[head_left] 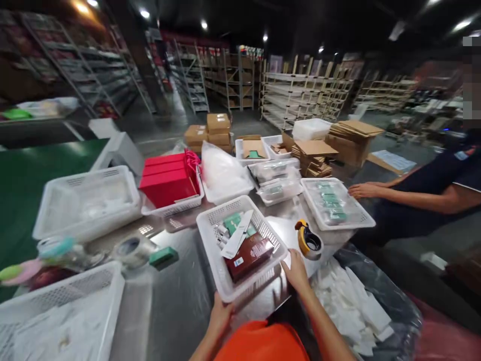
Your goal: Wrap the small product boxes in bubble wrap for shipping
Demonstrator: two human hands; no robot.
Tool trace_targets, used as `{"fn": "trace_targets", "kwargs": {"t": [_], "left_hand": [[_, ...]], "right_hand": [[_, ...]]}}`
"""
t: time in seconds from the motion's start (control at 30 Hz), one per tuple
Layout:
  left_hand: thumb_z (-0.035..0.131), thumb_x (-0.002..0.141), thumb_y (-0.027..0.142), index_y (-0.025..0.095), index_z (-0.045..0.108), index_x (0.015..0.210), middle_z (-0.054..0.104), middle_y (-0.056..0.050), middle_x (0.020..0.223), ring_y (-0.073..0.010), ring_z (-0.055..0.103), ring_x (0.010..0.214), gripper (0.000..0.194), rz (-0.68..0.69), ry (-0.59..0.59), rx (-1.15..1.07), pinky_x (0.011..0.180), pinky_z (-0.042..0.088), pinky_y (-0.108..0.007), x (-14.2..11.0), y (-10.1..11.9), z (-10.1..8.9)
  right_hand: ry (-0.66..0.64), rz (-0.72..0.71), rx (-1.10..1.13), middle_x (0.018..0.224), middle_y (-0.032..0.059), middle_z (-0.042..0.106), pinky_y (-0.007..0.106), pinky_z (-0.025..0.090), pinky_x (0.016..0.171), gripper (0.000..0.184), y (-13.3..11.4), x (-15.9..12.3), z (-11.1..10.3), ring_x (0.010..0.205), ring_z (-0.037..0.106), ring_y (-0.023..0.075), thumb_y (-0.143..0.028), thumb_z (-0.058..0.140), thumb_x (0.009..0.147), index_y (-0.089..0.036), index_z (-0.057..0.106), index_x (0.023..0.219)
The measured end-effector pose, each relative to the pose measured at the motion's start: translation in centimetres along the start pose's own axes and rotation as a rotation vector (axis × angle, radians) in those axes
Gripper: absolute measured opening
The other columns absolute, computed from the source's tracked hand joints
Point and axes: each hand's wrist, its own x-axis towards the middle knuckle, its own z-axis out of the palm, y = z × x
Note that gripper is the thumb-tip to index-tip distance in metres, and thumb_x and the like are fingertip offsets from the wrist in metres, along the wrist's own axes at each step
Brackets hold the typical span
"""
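White plastic basket [225, 286] held at its near edge by both hands, sitting on the steel desk [176, 301].

Left hand [221, 313] has a closed grip on the near corner, right hand [296, 273] clamps the right corner. Inside it: a dark red box [250, 258] and small green packs. Tape dispenser [308, 240] just beside it, red boxes [168, 180] further back, another person's hand [363, 190] on the far tray.

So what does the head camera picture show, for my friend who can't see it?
Two hands, the left hand and right hand, grip the near corners of a white basket on a shiny metal table. Inside lie a dark red box and small green packages. More baskets, red boxes and a tape dispenser surround it; another person's hand rests nearby.
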Motion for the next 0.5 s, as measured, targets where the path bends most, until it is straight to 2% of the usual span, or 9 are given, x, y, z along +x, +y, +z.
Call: {"fn": "trace_targets", "kwargs": {"t": [0.1, 0.17, 0.23, 0.3, 0.4, 0.5], "left_hand": [[0.069, 0.056, 0.011, 0.025, 0.053, 0.105, 0.067, 0.002, 0.081, -0.0166, 0.064, 0.063, 0.053, -0.057, 0.093, -0.143, 0.056, 0.052, -0.027, -0.7, 0.9, 1.2], [0.066, 0.059, 0.012, 0.023, 0.054, 0.111, 0.070, -0.002, 0.093, -0.0190, 0.069, 0.076, 0.055, -0.065, 0.074, -0.359, 0.067, 0.057, -0.030, -1.0, 1.9, 1.6], [0.067, 0.062, 0.017, 0.022, 0.054, 0.117, 0.071, -0.005, 0.099, -0.0218, 0.070, 0.081, 0.058, -0.029, 0.074, -0.486, 0.070, 0.057, -0.034, -0.7, 2.9, 1.9], [0.072, 0.062, 0.021, 0.021, 0.055, 0.119, 0.072, -0.008, 0.103, -0.0239, 0.070, 0.086, 0.059, 0.022, 0.128, -0.471, 0.072, 0.057, -0.035, 0.0, 3.5, 2.1], [0.074, 0.055, 0.018, 0.020, 0.058, 0.114, 0.072, -0.008, 0.107, -0.0260, 0.068, 0.099, 0.060, 0.094, 0.213, -0.384, 0.088, 0.054, -0.037, 1.2, 3.4, 2.3], [0.069, 0.056, 0.017, 0.019, 0.059, 0.116, 0.072, -0.008, 0.109, -0.0272, 0.066, 0.106, 0.061, 0.127, 0.181, -0.287, 0.097, 0.051, -0.040, 1.6, 2.8, 3.3]], "right_hand": [[-0.113, -0.081, -0.030, 0.144, 0.0198, 0.052, 0.044, 0.041, 0.113, 0.053, -0.1, 3.9, 1.9, 0.136, 0.049, 0.0310, -0.019, 0.053, 0.085, -0.012, 0.054, 0.138], [-0.190, -0.119, -0.013, 0.142, 0.0184, 0.055, 0.041, 0.043, 0.111, 0.058, 0.1, 5.9, 2.7, 0.133, 0.052, 0.0276, -0.013, 0.048, 0.084, -0.012, 0.050, 0.142], [-0.255, -0.147, 0.006, 0.134, 0.0159, 0.061, 0.038, 0.048, 0.104, 0.067, 0.6, 7.3, 3.2, 0.125, 0.059, 0.0248, -0.007, 0.045, 0.080, -0.014, 0.045, 0.147], [-0.306, -0.167, 0.018, 0.126, 0.0141, 0.065, 0.035, 0.051, 0.097, 0.075, 1.6, 8.0, 3.5, 0.117, 0.064, 0.0239, -0.003, 0.043, 0.076, -0.015, 0.040, 0.150], [-0.329, -0.224, 0.052, 0.124, 0.0127, 0.066, 0.035, 0.052, 0.095, 0.077, 3.4, 8.3, 3.7, 0.115, 0.064, 0.0242, -0.004, 0.042, 0.076, -0.017, 0.038, 0.151], [-0.309, -0.276, 0.093, 0.129, 0.0127, 0.064, 0.040, 0.053, 0.094, 0.070, 5.4, 8.7, 3.2, 0.117, 0.063, 0.0264, -0.011, 0.040, 0.081, -0.019, 0.038, 0.150]]}}
